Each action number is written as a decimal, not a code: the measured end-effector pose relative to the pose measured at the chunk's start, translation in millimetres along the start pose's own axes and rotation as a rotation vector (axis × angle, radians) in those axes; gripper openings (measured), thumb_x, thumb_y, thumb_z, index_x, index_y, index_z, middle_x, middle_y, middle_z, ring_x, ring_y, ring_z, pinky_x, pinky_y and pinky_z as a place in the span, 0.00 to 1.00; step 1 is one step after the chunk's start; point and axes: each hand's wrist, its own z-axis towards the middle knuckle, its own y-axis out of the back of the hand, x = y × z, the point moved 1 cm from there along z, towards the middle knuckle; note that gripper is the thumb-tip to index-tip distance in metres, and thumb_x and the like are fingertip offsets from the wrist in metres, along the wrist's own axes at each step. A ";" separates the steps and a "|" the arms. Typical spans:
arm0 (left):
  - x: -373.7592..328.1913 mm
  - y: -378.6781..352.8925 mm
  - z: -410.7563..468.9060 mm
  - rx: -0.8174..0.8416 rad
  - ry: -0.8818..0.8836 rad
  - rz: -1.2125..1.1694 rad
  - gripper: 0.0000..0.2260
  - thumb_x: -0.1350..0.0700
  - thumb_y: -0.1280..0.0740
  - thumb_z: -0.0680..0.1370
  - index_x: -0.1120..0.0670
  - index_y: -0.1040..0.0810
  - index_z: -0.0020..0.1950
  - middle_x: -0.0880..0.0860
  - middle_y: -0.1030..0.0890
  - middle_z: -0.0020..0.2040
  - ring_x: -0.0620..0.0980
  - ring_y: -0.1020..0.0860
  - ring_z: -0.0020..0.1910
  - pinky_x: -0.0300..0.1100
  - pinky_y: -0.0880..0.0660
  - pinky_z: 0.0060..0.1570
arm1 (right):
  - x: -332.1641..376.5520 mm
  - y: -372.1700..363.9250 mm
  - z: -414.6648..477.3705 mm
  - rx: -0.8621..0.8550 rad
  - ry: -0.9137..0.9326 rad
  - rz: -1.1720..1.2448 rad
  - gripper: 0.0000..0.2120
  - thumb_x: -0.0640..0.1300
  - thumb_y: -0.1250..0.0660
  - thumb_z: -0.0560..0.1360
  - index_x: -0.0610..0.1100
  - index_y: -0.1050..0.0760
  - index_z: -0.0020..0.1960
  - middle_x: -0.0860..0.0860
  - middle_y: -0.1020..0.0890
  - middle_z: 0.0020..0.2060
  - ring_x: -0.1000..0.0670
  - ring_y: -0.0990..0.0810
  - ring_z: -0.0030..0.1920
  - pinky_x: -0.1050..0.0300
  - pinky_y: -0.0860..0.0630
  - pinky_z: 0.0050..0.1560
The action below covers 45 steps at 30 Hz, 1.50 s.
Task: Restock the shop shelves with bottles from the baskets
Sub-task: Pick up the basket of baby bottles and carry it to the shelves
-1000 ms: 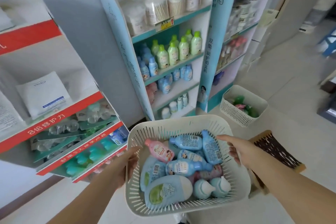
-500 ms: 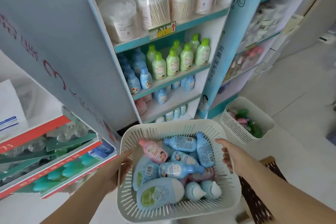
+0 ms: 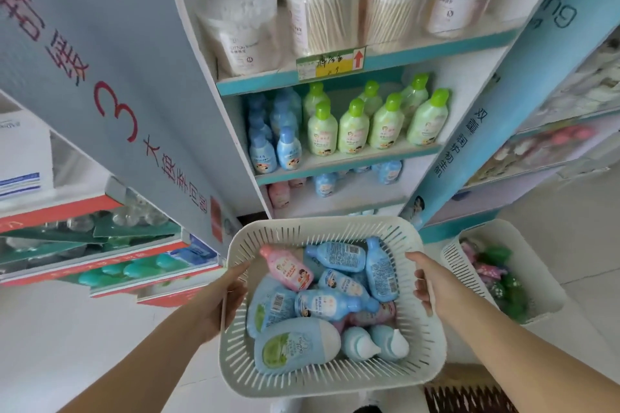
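I carry a white slotted basket [image 3: 322, 379] low in front of me. My left hand [image 3: 221, 298] grips its left rim and my right hand [image 3: 432, 282] grips its right rim. Inside lie several blue bottles [image 3: 332, 305], a pink bottle [image 3: 288, 268] and a large pale-blue bottle with a green label [image 3: 292, 345]. Straight ahead stands a teal-edged shelf unit [image 3: 349, 164]. Its middle shelf holds green-capped bottles [image 3: 355, 127] and small blue bottles [image 3: 288, 147]. Pink and blue bottles stand on the shelf below.
Tubs of cotton swabs [image 3: 322, 10] fill the top shelf above a price tag [image 3: 330, 64]. A second white basket [image 3: 523, 278] with green and pink items sits on the floor at right. A red-edged display rack [image 3: 100, 245] stands at left. A dark mat [image 3: 469, 399] lies below.
The view has closed in on the teal shelf unit, which now looms much larger. Both hands keep the same hold on the basket; the floor basket has shifted toward the right edge.
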 end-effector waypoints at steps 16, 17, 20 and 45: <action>41.5 39.7 -4.3 -0.183 -0.026 -0.294 0.18 0.46 0.25 0.65 0.55 0.29 0.28 0.51 0.26 0.24 0.46 0.27 0.20 0.33 0.27 0.25 | 40.7 -51.6 27.1 0.143 -0.002 -0.250 0.19 0.57 0.30 0.68 0.46 0.34 0.33 0.51 0.33 0.25 0.51 0.36 0.27 0.57 0.41 0.31; 41.5 44.8 -3.7 -0.202 -0.022 -0.310 0.18 0.47 0.26 0.68 0.54 0.30 0.28 0.50 0.27 0.23 0.45 0.28 0.19 0.31 0.27 0.23 | 39.0 -58.7 27.7 0.152 -0.005 -0.254 0.19 0.57 0.30 0.68 0.46 0.35 0.33 0.51 0.34 0.24 0.51 0.36 0.27 0.57 0.42 0.30; 38.7 60.9 -0.6 -0.227 0.006 -0.333 0.19 0.48 0.28 0.70 0.54 0.32 0.26 0.50 0.28 0.21 0.45 0.29 0.17 0.31 0.29 0.20 | 33.7 -79.2 26.9 0.159 -0.024 -0.278 0.19 0.58 0.30 0.68 0.46 0.35 0.33 0.51 0.33 0.23 0.51 0.36 0.27 0.57 0.41 0.30; 48.2 79.7 49.0 -0.345 0.081 -0.400 0.20 0.43 0.26 0.67 0.55 0.29 0.26 0.52 0.28 0.24 0.47 0.31 0.18 0.33 0.32 0.20 | 42.6 -136.9 97.6 0.185 -0.041 -0.438 0.19 0.54 0.29 0.70 0.44 0.36 0.35 0.49 0.36 0.25 0.49 0.37 0.27 0.57 0.43 0.30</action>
